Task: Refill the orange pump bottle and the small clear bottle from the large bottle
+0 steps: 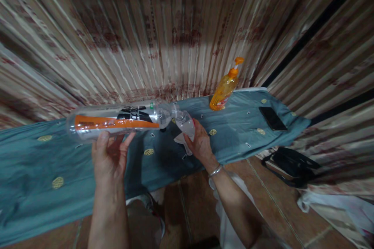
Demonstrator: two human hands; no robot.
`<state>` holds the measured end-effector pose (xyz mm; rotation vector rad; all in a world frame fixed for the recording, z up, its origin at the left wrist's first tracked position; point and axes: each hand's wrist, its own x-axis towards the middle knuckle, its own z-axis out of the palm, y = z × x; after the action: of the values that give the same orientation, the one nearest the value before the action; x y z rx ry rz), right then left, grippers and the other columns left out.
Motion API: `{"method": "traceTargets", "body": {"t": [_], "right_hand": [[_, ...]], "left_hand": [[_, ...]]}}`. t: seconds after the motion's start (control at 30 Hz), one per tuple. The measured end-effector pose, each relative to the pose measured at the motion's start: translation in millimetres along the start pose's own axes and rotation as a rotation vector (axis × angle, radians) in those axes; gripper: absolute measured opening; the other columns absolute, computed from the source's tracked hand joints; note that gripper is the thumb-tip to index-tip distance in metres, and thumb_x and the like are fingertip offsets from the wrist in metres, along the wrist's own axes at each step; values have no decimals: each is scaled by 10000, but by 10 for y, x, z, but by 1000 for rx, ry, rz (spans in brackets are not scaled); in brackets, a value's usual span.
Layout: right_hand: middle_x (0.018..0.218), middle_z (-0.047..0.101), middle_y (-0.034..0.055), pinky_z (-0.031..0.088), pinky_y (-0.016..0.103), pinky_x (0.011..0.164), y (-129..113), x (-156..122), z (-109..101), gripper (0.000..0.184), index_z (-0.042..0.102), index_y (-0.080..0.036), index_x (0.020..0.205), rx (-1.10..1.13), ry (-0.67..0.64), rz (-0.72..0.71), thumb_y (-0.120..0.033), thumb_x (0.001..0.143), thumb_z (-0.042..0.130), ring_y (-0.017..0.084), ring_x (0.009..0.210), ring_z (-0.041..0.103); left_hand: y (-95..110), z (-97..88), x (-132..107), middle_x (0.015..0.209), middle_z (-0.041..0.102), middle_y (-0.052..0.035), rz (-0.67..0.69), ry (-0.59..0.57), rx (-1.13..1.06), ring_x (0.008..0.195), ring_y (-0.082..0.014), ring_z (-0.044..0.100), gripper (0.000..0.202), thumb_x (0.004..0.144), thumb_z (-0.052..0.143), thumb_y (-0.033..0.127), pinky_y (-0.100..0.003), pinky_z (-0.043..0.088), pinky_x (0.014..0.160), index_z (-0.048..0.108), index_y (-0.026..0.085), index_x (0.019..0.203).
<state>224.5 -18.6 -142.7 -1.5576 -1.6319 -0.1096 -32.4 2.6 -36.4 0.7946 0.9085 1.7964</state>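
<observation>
My left hand (110, 155) grips a large clear plastic bottle (117, 120) from below. It lies nearly level in the air, with a silver, black and orange label and its neck to the right. My right hand (200, 140) is closed around a small translucent plastic container (186, 123) with a threaded neck. That neck faces the large bottle's mouth, and the two openings are very close; whether they touch I cannot tell. Most of the small container's right side is hidden behind my fingers. Whether any liquid passes between them cannot be made out.
A yellow pump bottle (224, 91) stands at the back of the teal cloth-covered surface (163, 175). A dark phone (272, 118) lies near its right end. Pleated curtains (181, 31) hang behind. A black bag (292, 165) is at the lower right, near the tiled floor.
</observation>
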Motion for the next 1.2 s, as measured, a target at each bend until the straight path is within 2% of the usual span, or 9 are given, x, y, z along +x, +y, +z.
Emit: {"method": "traceTargets", "body": {"t": [0.13, 0.37, 0.57, 0.7, 0.83, 0.93, 1.2], "right_hand": [[1371, 652, 246, 578, 583, 1072, -4, 5, 1, 625, 404, -105, 1528, 2, 2, -10, -384, 994, 571, 366, 1264, 661], [1369, 648, 239, 580, 585, 1071, -8, 3, 0, 630, 391, -109, 1533, 16, 7, -19, -397, 999, 561, 364, 1279, 653], [1381, 644, 254, 572, 597, 1077, -13, 1, 1, 634, 378, -98, 1529, 41, -10, -18, -362, 984, 566, 372, 1298, 641], [1370, 653, 261, 579, 593, 1067, -18, 5, 5, 622, 408, -82, 1504, 40, 0, -18, -350, 972, 588, 375, 1284, 650], [1360, 663, 246, 588, 587, 1054, -18, 13, 7, 614, 424, -89, 1495, 48, -4, -15, -351, 967, 595, 368, 1264, 662], [1366, 660, 242, 584, 591, 1055, -19, 16, 12, 615, 425, -95, 1496, 47, 9, -11, -360, 966, 590, 370, 1262, 662], [1344, 661, 257, 575, 574, 1053, -23, 25, -2, 610, 427, -75, 1490, 36, 4, -10, -410, 997, 556, 363, 1232, 670]], "left_hand": [[0, -23, 12, 797, 740, 45, -3, -16, 14, 942, -252, 744, 305, 689, 895, 455, -477, 658, 886, 678, 290, 827], [25, 15, -4, 918, 788, -2, -53, 21, 13, 1011, -285, 734, 348, 620, 910, 485, -460, 665, 865, 686, 274, 784], [42, -3, -22, 860, 775, -12, -66, 46, 2, 1081, -313, 722, 337, 616, 899, 445, -499, 659, 903, 648, 258, 738], [62, -1, -43, 917, 781, -49, -88, 77, -14, 1161, -341, 696, 355, 619, 898, 427, -544, 626, 970, 654, 234, 790], [62, 28, -53, 952, 775, -53, -152, 126, -86, 1157, -327, 703, 346, 614, 887, 351, -513, 618, 992, 657, 229, 843], [43, 54, -53, 963, 771, -54, -194, 158, -143, 1157, -320, 712, 284, 670, 855, 304, -504, 618, 997, 654, 243, 861], [58, 98, -66, 1001, 774, -71, -170, 162, -157, 1163, -319, 706, 295, 674, 850, 290, -546, 575, 1050, 660, 218, 887]]}}
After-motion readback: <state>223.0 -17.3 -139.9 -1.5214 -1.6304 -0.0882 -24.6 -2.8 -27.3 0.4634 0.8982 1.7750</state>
